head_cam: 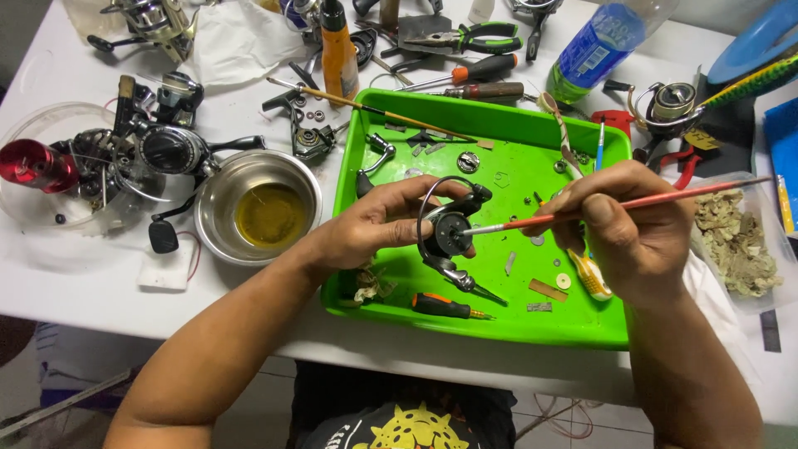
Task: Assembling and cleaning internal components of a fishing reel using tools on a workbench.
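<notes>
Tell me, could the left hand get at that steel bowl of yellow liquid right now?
Probably not at once. The left hand is closed around a reel part over the green tray. The bowl sits just beside it, with nothing between; the hand would need freeing first.

Far edge of table, right of centre: clear plastic bottle (600, 41) lying tilted, its blue label (592, 51) wrapped round the body with a small white patch, greenish liquid at the low end.

Far edge, left of centre: small orange bottle (338, 51) standing upright, black nozzle, pale label on its front.

Right side, just beside the green tray (499, 328): clear plastic bag (740, 241) lying open, filled with beige shredded scraps.

Near the fishing reel at far right: small yellow tag (701, 140), angled, resting on a dark surface.

No screens or signs.
</notes>
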